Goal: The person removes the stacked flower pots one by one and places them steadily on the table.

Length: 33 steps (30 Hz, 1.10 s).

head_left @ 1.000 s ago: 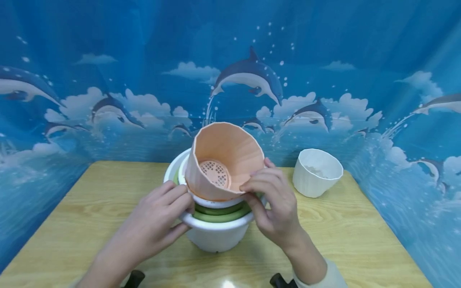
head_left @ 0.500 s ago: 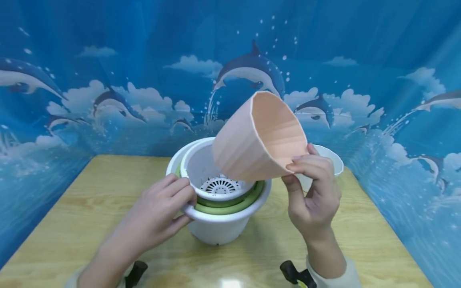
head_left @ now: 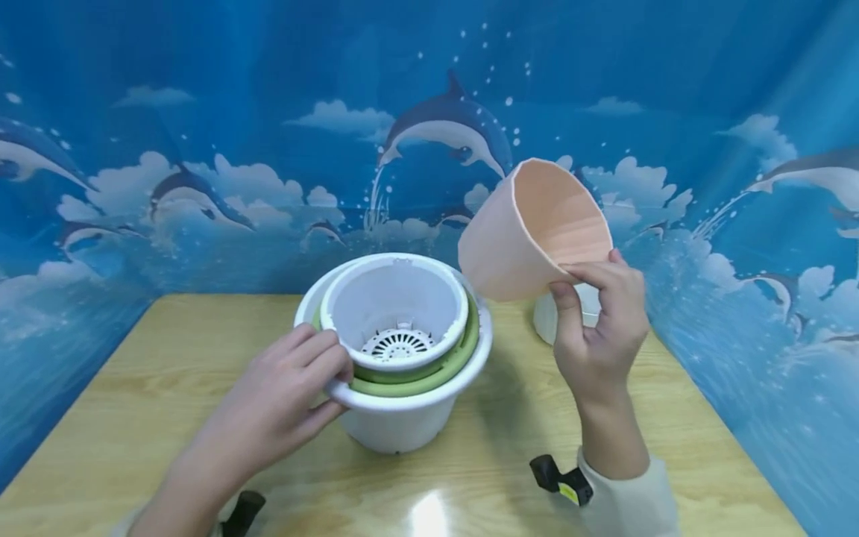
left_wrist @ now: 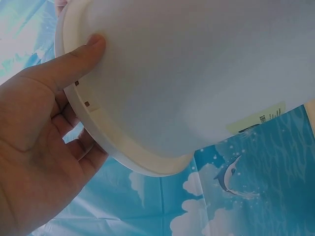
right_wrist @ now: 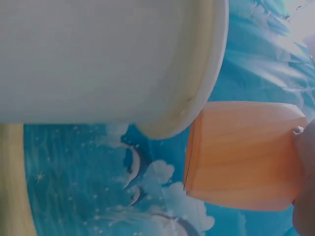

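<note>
In the head view my right hand (head_left: 600, 328) pinches the rim of a peach flower pot (head_left: 499, 242) between thumb and fingers. That pot is tilted in the air, right of the stack, its mouth turned to the right. My left hand (head_left: 278, 391) grips the left rim of a large white flower pot (head_left: 403, 421) standing on the table; its thumb (left_wrist: 78, 61) lies under the rim in the left wrist view. Nested inside the large pot are a green pot (head_left: 429, 380) and a smaller white pot (head_left: 385, 298) with a slotted base.
A small white faceted pot (head_left: 546, 317) stands at the table's back right, partly hidden behind my right hand and the peach pot. The wooden table (head_left: 215, 328) meets a blue dolphin-print curtain (head_left: 268, 112) at the back and sides.
My right hand has lifted the peach pot out of the nested stack and carried it up and to the right, uncovering the smaller white pot. My left hand has kept its grip on the rim.
</note>
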Tool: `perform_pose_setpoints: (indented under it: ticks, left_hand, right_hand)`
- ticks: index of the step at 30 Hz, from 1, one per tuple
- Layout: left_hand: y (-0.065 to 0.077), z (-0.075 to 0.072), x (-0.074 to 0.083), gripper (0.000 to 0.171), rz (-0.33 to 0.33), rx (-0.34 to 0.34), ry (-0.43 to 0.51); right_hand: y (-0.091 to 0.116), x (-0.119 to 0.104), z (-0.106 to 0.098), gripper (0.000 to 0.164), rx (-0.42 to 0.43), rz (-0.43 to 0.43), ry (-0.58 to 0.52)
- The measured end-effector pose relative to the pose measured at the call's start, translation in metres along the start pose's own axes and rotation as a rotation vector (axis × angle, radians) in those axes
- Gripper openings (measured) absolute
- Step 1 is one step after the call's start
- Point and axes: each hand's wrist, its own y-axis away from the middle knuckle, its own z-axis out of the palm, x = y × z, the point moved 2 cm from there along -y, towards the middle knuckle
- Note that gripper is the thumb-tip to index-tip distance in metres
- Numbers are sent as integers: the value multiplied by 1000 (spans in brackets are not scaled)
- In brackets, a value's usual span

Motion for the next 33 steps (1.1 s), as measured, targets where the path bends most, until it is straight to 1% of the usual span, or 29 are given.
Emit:
perform_pose_setpoints:
  ticks: [3, 6, 9, 11, 16, 21, 29, 33]
  left_hand:
    - [4, 0, -1, 37, 6, 8, -3]
    - [7, -1, -2, 37, 12, 21, -2]
    - [8, -2, -2, 37, 12, 33, -4]
    - [7, -2, -2, 37, 12, 35, -5]
    - [4, -2, -2, 37, 15, 26, -11]
    - [1, -2, -2, 36, 17, 28, -16]
    - [1, -1, 0, 37, 21, 36, -24]
    - [1, 0, 2, 37, 15, 27, -33]
  right_hand:
    - [7, 12, 3, 41, -83, -9, 52]
    - [14, 25, 6, 31, -148, -8, 86]
    - [18, 36, 9, 22, -186, -4, 111]
    - [20, 41, 10, 19, -201, -5, 126]
    - [24, 52, 12, 17, -265, -14, 166]
    - [29, 61, 13, 18, -342, 4, 223]
    - [40, 73, 14, 18, -498, 39, 307]
    - [46, 76, 13, 19, -563, 47, 353]
